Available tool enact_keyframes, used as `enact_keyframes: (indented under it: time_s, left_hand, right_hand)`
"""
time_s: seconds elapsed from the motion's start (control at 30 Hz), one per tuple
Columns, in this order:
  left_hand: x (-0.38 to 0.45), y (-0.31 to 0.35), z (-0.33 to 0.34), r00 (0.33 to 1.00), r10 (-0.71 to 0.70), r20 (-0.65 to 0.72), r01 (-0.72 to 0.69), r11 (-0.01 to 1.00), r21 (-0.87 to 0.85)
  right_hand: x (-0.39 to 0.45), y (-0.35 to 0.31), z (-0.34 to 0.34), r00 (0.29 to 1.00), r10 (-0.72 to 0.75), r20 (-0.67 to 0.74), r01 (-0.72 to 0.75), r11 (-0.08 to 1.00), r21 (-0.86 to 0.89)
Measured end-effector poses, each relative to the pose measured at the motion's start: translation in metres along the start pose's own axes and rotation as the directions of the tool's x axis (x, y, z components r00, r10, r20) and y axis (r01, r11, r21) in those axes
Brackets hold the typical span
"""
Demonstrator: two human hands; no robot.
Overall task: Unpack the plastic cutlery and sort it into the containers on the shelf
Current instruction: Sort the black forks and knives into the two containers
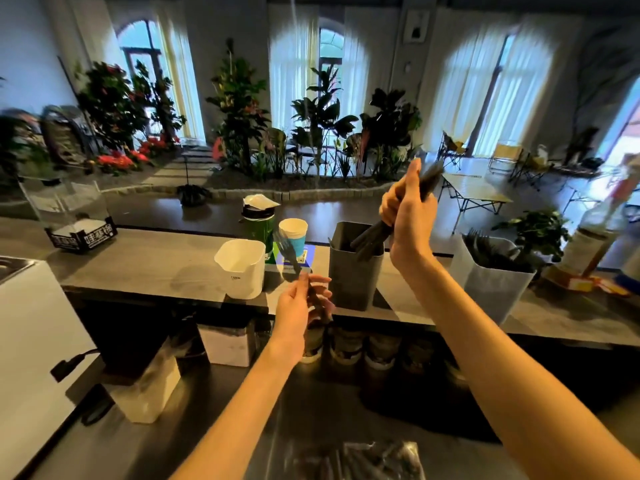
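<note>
My right hand [407,209] grips a bundle of black plastic cutlery [372,237] above the dark grey container [353,275] on the shelf; the bundle's lower ends reach into it. My left hand [299,306] pinches a single black fork [289,252], tines up, between the white container [242,271] and the grey one. A pale translucent container [491,285] at the right holds several black forks. A clear plastic bag of black cutlery [363,459] lies on the counter at the bottom.
On the grey shelf [149,265] stand a paper cup [294,232], a green bottle [258,226] and a black box with clear panels [81,237]. A white appliance [31,341] is at left. Jars line up under the shelf.
</note>
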State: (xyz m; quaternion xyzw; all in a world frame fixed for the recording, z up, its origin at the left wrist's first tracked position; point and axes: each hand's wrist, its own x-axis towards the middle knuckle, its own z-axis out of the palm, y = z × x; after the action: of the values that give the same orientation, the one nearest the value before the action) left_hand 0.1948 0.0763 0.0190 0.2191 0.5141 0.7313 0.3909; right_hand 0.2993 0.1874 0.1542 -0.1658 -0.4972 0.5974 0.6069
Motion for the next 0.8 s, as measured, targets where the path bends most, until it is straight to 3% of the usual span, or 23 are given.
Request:
enact_keyframes:
  time_s: [0.13,0.27,0.37,0.47,0.53,0.63,0.8]
  left_hand:
    - [0.016,0.021,0.000,0.995,0.067,0.067,-0.075,0.990,0.121]
    - [0.023,0.031,0.009,0.983,0.121,0.140,-0.147,0.969,0.199]
    - [0.023,0.034,0.017,0.967,0.158,0.200,-0.206,0.947,0.246]
    - [0.023,0.035,0.027,0.952,0.178,0.251,-0.249,0.924,0.289]
    - [0.023,0.037,0.041,0.942,0.169,0.290,-0.267,0.900,0.344]
    - [0.019,0.040,0.071,0.931,0.153,0.330,-0.280,0.881,0.381]
    - [0.019,0.039,0.128,0.898,0.151,0.413,-0.331,0.850,0.410]
  right_hand:
    - [0.048,0.022,0.009,0.999,-0.025,0.028,0.028,0.994,-0.105]
    - [0.066,0.051,-0.001,0.983,0.064,0.170,0.009,0.917,-0.399]
    - [0.067,0.054,-0.010,0.981,0.045,0.187,0.051,0.875,-0.482]
    - [0.059,0.036,-0.018,0.978,0.031,0.207,0.076,0.870,-0.488]
    - [0.049,0.018,-0.028,0.946,0.087,0.311,0.076,0.876,-0.476]
    - [0.036,-0.007,-0.054,0.889,0.112,0.443,0.197,0.781,-0.593]
    - [0.039,-0.046,-0.108,0.908,0.006,0.420,0.302,0.686,-0.662]
